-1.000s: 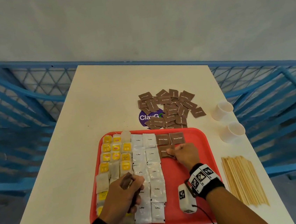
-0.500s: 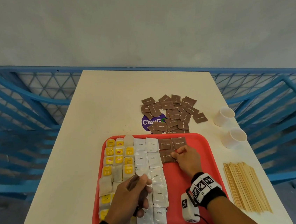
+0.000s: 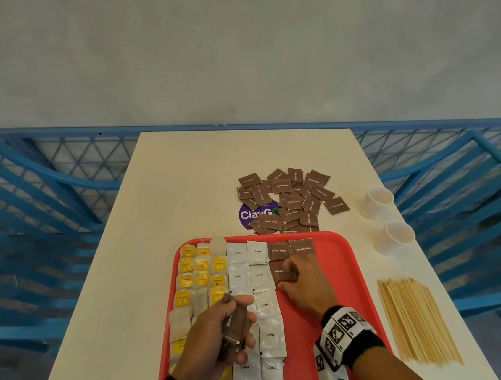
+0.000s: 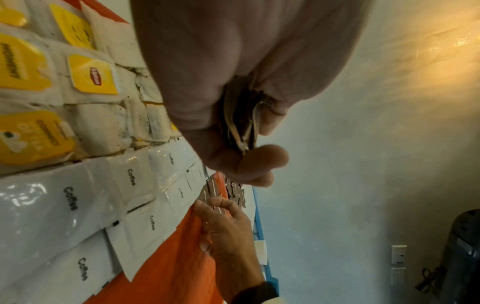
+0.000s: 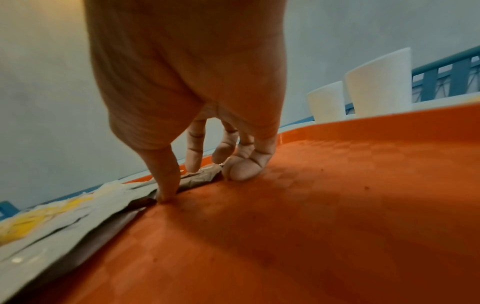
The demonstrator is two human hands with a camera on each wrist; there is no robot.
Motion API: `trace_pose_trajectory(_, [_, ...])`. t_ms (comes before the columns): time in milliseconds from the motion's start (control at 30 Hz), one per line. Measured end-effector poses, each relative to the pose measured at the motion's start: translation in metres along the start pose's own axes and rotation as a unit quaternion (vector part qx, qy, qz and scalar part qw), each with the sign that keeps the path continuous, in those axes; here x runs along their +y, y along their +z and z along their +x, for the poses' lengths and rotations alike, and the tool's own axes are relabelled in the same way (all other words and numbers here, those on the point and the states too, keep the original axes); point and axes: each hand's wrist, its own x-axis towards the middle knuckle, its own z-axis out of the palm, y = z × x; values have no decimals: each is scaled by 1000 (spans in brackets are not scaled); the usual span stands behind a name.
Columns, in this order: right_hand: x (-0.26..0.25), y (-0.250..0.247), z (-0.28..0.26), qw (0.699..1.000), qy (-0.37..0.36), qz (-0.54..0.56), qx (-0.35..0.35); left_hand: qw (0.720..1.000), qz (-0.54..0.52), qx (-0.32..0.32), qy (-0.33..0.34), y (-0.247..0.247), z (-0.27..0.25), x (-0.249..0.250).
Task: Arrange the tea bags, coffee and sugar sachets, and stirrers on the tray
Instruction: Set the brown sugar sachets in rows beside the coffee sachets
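A red tray (image 3: pixel 344 272) holds yellow-tagged tea bags (image 3: pixel 202 269) on its left and white coffee sachets (image 3: pixel 260 278) in its middle. Two brown sugar sachets (image 3: pixel 301 248) lie at the top, right of the coffee. My right hand (image 3: pixel 293 273) is just below them; its thumb and fingertips pinch the edges of a brown sugar sachet (image 5: pixel 197 180) lying on the tray. My left hand (image 3: pixel 246 321) hovers over the coffee column and grips a small stack of brown sugar sachets (image 3: pixel 233 320), seen edge-on in the left wrist view (image 4: pixel 241 123).
A loose pile of brown sugar sachets (image 3: pixel 290 198) lies on the cream table beyond the tray, partly over a purple sticker (image 3: pixel 250 214). Two white cups (image 3: pixel 375 201) stand at the right edge. Wooden stirrers (image 3: pixel 418 324) lie right of the tray. Blue railings flank the table.
My right hand has stayed on the sachet in the second brown row, its fingers shifting slightly. The left hand keeps hold of its stack over the coffee sachets.
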Motion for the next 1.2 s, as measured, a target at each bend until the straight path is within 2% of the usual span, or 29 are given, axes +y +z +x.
trace_pose_trajectory(267, [0, -2, 2, 999, 18, 26, 9, 1000, -25, -15, 1, -5, 0, 2])
trace_pose_trajectory(367, [-8, -12, -7, 998, -15, 40, 46, 998, -51, -48, 5, -5, -1, 5])
trace_pose_trajectory(433, [-26, -26, -24, 992, -44, 105, 59, 997, -42, -66, 19, -3, -2, 7])
trace_pose_trajectory(467, [-38, -35, -36, 986, -59, 153, 24, 996, -25, -73, 34, 0, -2, 8])
trace_pose_trajectory(567, [-69, -58, -70, 953, -78, 244, -165, 990, 80, -70, 93, 11, -2, 7])
trace_pose_trajectory(600, [-73, -61, -78, 946, -85, 252, -187, 984, 119, -68, 110, 15, -2, 7])
trace_pose_trajectory(700, [-72, -67, -88, 945, -66, 283, -151, 976, 163, -65, 129, 22, -3, 12])
trace_pose_trajectory(933, [-63, -73, -107, 900, -4, 414, -134, 969, 184, -116, 113, 18, -16, 23])
trace_pose_trajectory(1067, [-55, -76, -113, 876, 22, 465, -129, 972, 193, -78, 112, 13, -19, 26])
trace_pose_trajectory(1200, [-60, -76, -116, 901, -11, 417, -121, 961, 238, -72, 124, 17, -19, 25])
